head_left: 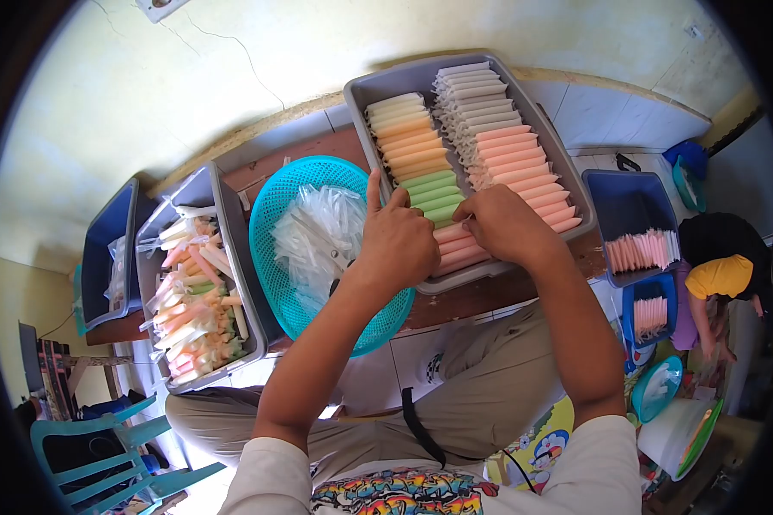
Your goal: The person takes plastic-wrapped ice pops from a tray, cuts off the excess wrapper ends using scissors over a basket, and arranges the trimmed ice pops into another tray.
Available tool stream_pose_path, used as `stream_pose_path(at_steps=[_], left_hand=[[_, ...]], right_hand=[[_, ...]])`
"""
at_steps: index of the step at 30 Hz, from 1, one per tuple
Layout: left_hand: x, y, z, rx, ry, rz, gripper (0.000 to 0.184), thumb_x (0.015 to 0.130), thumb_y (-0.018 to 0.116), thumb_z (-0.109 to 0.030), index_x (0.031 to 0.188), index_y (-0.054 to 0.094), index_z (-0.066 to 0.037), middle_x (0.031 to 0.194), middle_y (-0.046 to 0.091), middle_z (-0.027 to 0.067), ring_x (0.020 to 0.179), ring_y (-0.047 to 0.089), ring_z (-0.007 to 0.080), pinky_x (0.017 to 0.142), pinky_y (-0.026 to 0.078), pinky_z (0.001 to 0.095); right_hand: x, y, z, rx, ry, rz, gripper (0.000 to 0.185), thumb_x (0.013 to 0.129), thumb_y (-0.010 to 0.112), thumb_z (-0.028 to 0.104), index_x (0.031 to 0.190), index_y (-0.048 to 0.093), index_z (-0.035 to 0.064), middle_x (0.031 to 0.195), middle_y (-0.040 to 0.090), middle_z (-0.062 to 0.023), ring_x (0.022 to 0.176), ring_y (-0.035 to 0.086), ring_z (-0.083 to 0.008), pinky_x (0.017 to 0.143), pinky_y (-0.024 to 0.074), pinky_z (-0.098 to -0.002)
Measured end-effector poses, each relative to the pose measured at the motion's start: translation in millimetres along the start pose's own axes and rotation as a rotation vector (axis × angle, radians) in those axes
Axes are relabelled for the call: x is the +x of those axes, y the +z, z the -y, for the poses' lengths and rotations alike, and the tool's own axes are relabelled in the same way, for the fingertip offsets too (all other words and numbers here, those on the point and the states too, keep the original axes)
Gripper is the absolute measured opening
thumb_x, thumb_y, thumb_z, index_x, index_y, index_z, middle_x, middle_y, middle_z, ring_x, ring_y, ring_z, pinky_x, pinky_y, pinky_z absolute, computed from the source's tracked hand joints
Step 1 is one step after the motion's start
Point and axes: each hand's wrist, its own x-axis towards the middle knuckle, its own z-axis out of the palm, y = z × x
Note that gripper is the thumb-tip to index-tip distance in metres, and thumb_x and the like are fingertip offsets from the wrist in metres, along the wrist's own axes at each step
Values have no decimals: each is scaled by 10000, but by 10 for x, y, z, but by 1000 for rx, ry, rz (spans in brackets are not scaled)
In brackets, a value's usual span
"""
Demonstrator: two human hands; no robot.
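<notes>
A grey tray [580, 176] holds rows of filled plastic tubes in white, orange, green and pink. My left hand [397, 243] is over the tray's near left part, by the green and pink tubes, its thumb raised and the other fingers curled; what they hold is hidden. My right hand [508, 225] is bent down with fingertips pinched at the ends of the pink tubes [455, 249] beside my left hand. Left of my hands, a turquoise basket [262, 287] contains clear plastic wrappers [318, 232] and dark-handled scissors [339, 261].
Further left are a grey bin [258, 343] of jumbled coloured tubes and a dark blue bin [103, 249]. At right, blue bins [631, 202] hold tubes, and another person [726, 266] bends beside them. A turquoise chair [103, 455] stands lower left.
</notes>
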Motion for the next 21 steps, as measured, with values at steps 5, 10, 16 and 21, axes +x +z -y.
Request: stream_pose_path(at_steps=[5, 10, 16, 21], left_hand=[[-20, -11, -18, -69, -20, -69, 241, 886, 639, -201, 855, 853, -95, 868, 763, 48, 1144, 654, 279, 1337, 102, 707], [-35, -1, -2, -177, -26, -139, 240, 922, 643, -189, 986, 850, -85, 963, 771, 67, 1187, 656, 277, 1347, 125, 683], [-97, -7, 45, -358, 13, -332, 206, 950, 688, -136, 1109, 808, -86, 1094, 767, 87, 1217, 665, 287, 1333, 202, 648], [-261, -187, 145, -374, -39, -476, 230, 952, 744, -118, 1179, 783, -109, 1143, 761, 77, 1214, 674, 291, 1301, 272, 626]], right_hand=[[2, -16, -41, 80, -8, -94, 248, 902, 657, 6, 1065, 841, -22, 1079, 798, -260, 1084, 751, -423, 1003, 585, -496], [-47, -18, -13, 98, -52, -192, 273, 898, 678, 2, 1126, 822, -34, 1091, 793, -269, 1080, 749, -433, 1007, 581, -501], [-39, -61, 84, 166, -109, -301, 264, 922, 702, 5, 1162, 808, -26, 1114, 789, -259, 1050, 755, -424, 964, 592, -493], [9, -84, 307, 202, -176, -396, 248, 959, 720, 28, 1191, 804, 8, 1103, 791, -223, 1007, 760, -403, 897, 595, -492]])
